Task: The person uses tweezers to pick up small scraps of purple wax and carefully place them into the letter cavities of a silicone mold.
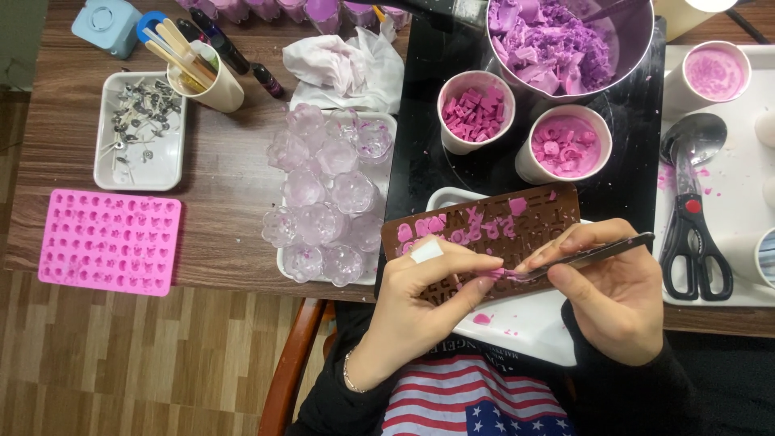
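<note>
Prying pink bits w/ tweezers, right hand pinching them; left hand gripping mold; approx half emptied, cups above part-filled.

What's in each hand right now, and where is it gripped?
Right hand pinches metal tweezers mid-shaft; left hand grips the brown letter mould at its near edge.

Brown mould: matt, rubbery-looking (silicone, likely), smeared with waxy pink. Tweezers: bare shiny metal. Pink mould near worktop's left edge: same matt look. Cups: clear, glossy. Worktop: wood-grain, low sheen. Black slab at far edge: glossy.
</note>
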